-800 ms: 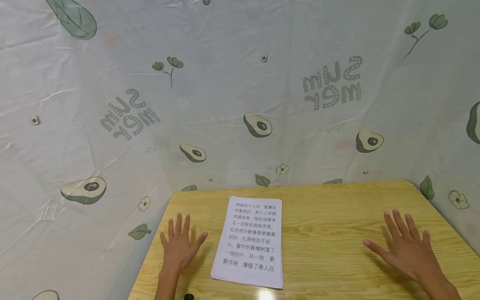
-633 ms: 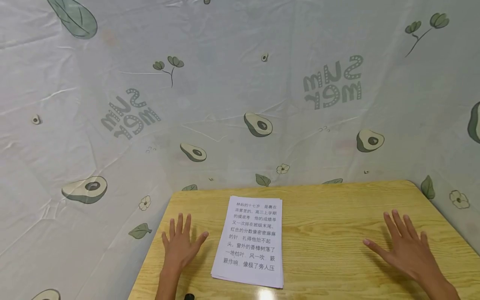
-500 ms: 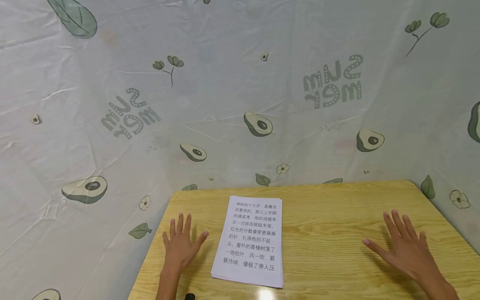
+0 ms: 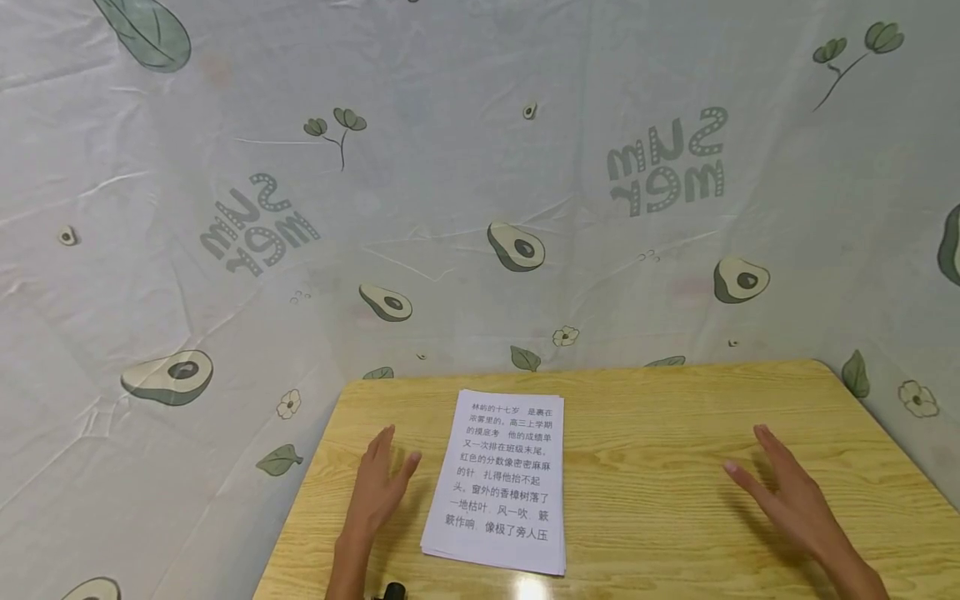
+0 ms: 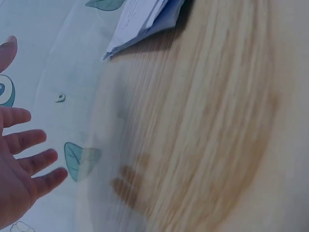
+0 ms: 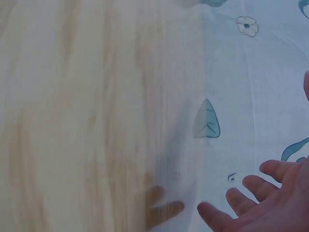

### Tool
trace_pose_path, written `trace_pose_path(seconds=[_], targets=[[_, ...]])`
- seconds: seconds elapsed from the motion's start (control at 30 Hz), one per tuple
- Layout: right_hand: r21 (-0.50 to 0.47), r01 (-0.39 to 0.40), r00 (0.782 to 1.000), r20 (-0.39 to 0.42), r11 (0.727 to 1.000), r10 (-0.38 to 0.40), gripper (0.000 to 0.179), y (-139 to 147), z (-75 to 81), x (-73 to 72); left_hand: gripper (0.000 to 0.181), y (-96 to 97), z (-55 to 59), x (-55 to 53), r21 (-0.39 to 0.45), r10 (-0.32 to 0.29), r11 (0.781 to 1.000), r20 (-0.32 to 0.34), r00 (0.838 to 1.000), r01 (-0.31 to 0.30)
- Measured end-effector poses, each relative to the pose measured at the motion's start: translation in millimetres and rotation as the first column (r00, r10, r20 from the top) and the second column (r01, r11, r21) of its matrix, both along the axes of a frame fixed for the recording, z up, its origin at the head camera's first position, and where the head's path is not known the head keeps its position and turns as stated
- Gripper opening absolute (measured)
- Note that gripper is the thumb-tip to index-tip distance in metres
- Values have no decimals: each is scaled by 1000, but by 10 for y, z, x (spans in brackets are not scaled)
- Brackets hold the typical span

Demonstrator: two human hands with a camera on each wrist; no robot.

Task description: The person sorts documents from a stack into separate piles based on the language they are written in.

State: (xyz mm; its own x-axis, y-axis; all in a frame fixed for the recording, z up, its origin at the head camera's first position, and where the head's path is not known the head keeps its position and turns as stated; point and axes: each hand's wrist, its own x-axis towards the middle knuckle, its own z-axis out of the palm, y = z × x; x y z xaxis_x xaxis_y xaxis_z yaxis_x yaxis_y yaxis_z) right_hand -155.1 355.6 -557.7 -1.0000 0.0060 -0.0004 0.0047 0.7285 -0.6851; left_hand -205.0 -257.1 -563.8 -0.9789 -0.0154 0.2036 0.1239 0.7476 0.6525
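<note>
A stack of white paper sheets (image 4: 501,483) printed with Chinese text lies on the wooden table, left of its middle. My left hand (image 4: 375,492) hovers just left of the stack, palm turned inward, thumb apart from the fingers; it holds nothing. In the left wrist view its fingers (image 5: 25,140) are extended, and the sheets (image 5: 145,24) show at the top. Over the right part of the table hangs my right hand (image 4: 787,500), also turned on edge with nothing in it. The right wrist view shows its fingers (image 6: 251,198) spread and slightly bent.
The wood-grain table (image 4: 675,467) reaches back to a pale cloth backdrop (image 4: 450,183) printed with avocados, leaves and lettering, which also covers both sides. A small black object (image 4: 393,591), partly cut off, shows by my left wrist at the bottom edge.
Both hands have rotated from palms down with spread fingers to palms facing inward. The left wrist has shifted slightly right and the right one slightly left. The paper stack has stayed in place.
</note>
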Motion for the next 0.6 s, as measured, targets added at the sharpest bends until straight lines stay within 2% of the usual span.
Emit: trace_pose_path(seconds=[0.13,0.27,0.43,0.5,0.6], targets=[[-44,22,999,44,999,-20,87,-35,25,-43,72,67,-44,-34,105,-10,994,-26,1000,13],[-155,29,1000,8,988,-28,79,-68,-17,-26,65,143,-85,-59,211,-21,977,-10,1000,22],[-358,22,999,-14,933,-29,71,-122,-76,-36,62,244,-95,-88,290,-1,957,62,998,-17],[-418,24,999,-12,908,-32,69,-140,-97,-46,63,283,-108,-105,315,7,948,92,996,-36],[-465,30,999,0,885,-33,68,-167,-115,-53,65,338,-120,-126,341,3,939,122,993,-45]])
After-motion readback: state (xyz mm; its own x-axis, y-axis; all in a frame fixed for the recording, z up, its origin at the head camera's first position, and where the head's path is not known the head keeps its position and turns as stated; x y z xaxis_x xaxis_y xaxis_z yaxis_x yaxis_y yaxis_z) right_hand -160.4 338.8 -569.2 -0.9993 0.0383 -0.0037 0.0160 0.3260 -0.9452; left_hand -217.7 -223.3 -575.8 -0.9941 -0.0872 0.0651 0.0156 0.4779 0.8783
